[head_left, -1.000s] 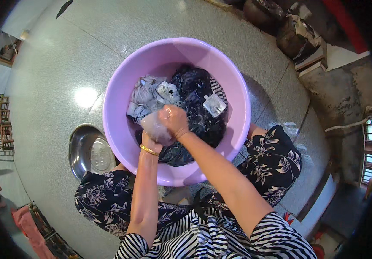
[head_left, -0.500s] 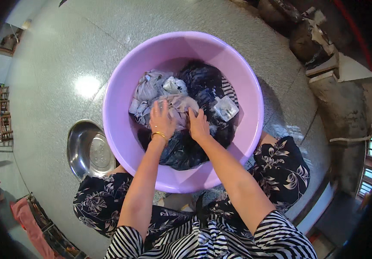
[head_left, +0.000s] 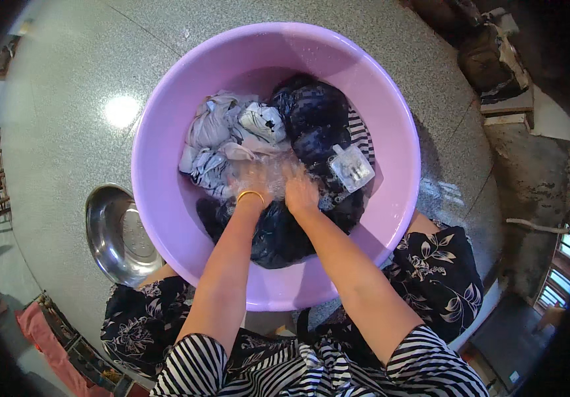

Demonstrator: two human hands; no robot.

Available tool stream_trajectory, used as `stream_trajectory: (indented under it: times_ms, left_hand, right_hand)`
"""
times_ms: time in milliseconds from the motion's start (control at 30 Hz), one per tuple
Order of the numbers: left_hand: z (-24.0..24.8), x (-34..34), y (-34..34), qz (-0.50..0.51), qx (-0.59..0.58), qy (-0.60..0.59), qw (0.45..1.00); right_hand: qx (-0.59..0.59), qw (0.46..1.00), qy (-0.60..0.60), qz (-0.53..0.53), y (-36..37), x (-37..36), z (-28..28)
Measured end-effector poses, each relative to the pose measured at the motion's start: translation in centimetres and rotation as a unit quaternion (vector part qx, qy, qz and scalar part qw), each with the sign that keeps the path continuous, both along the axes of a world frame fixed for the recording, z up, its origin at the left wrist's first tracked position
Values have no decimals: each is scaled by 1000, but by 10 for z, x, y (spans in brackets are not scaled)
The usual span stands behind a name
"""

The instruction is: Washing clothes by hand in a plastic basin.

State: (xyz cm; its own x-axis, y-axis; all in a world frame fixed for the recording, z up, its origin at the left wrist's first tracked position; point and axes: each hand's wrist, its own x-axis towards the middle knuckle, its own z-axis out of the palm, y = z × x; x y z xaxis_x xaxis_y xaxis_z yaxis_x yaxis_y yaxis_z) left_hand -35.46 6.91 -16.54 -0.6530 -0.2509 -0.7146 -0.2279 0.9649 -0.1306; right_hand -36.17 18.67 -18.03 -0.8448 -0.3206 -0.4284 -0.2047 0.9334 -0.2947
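A large round purple tub (head_left: 156, 165) holds wet clothes in water. Both my hands are pushed down into the middle of the pile, on a pale beige cloth (head_left: 245, 151) partly hidden by splashing water. My left hand (head_left: 254, 182), with a gold bangle at its wrist, has its fingers blurred beneath the splash. Close beside it, my right hand (head_left: 302, 192) presses down with fingers stretched out and slightly apart. Grey and white clothes (head_left: 212, 126) lie to the left, dark clothes (head_left: 311, 112) at the upper right. Dark cloth (head_left: 278, 238) also bunches below my wrists.
A small translucent square piece with a tab (head_left: 352, 169) rests on the clothes at the right, near a black-and-white striped cloth (head_left: 360, 137). An oval steel basin (head_left: 103, 231) stands on the speckled floor (head_left: 66, 132), left of the tub. My knees flank the tub.
Both hands have pushed down into the beige cloth and water now splashes over the fingers. The tub appears larger and closer in view.
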Motion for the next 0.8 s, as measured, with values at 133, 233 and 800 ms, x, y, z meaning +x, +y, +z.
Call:
stream_trajectory:
  times_ms: [133,233,800]
  left_hand:
    - [19,-10,4,63,100,21,993]
    - [-25,24,-27,202,229,228,924]
    - [141,98,35,686,724,39,59]
  right_hand:
    - [-60,995,-72,-18,13,-18,-9]
    - [-34,999,-4,-18,0,-33,29]
    - [-249,943,93,200,45,75,232]
